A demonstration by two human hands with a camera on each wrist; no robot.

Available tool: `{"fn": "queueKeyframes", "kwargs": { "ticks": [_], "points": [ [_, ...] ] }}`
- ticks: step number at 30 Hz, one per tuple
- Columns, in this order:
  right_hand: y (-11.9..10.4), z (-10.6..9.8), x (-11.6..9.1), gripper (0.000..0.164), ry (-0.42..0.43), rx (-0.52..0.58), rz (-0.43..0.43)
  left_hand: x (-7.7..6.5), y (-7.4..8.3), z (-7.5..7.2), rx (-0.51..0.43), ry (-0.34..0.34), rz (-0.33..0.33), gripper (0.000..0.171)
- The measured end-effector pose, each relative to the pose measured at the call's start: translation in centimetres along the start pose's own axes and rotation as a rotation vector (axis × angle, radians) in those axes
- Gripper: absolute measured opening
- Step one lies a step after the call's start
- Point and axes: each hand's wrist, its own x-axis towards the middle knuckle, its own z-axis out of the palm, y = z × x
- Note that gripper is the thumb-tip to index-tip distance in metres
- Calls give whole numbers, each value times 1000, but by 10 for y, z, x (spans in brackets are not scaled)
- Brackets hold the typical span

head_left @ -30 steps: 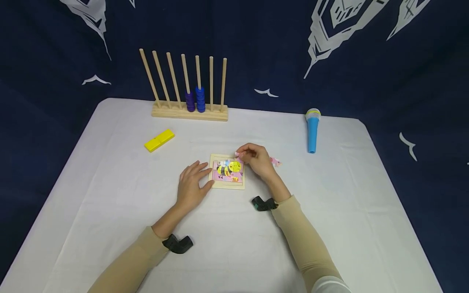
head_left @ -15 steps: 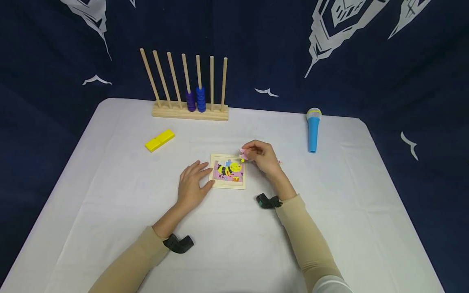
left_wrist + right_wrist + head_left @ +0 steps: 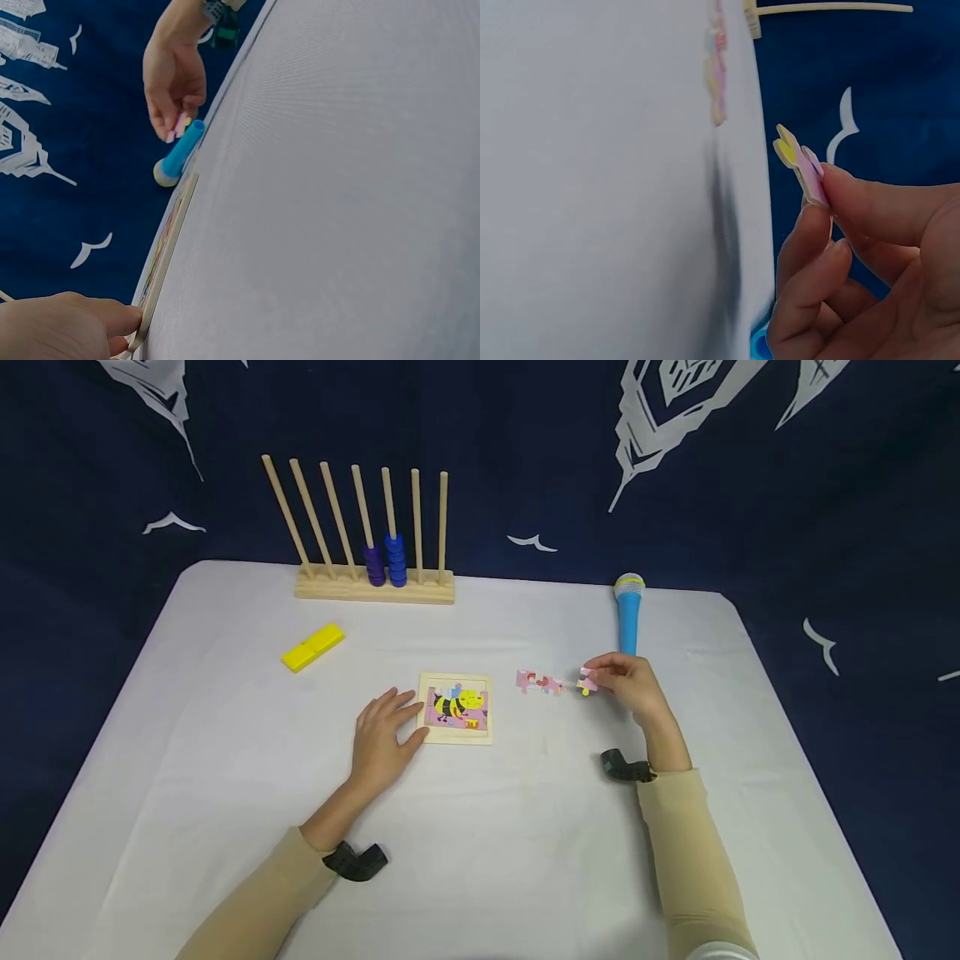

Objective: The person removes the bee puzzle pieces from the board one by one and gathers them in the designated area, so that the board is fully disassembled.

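A jigsaw piece [image 3: 587, 682], pink with a bit of yellow, is pinched between thumb and fingers of my right hand [image 3: 630, 683]. The right wrist view shows that piece [image 3: 807, 171] held off the white tabletop. My left hand [image 3: 384, 739] lies at the left side of a wooden-framed bee puzzle [image 3: 454, 737], its fingers spread and touching the frame. Seen edge-on in the left wrist view, the puzzle frame [image 3: 166, 262] meets the fingertips. Loose pink puzzle pieces [image 3: 538, 682] lie between the frame and my right hand.
A blue toy microphone [image 3: 628, 614] lies just behind my right hand. At the back left stands a wooden peg rack [image 3: 375, 592] with purple and blue rings. A yellow block [image 3: 313, 647] lies in front of it. A dark patterned cloth [image 3: 480, 460] hangs behind the table.
My right hand has moved right, away from the puzzle frame, carrying the pinched piece. The loose pieces it was covering now show. My left hand stays at the frame; the head view has shifted slightly.
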Motion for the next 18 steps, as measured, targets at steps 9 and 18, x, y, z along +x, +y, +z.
{"fn": "queueKeyframes", "kwargs": {
  "ticks": [9,18],
  "points": [
    [14,9,9,19,-69,-157,6,-2,-1,0,-24,1,-9,38],
    [11,14,10,14,40,-364,-72,0,-3,0,-14,9,13,38]
  ]
}}
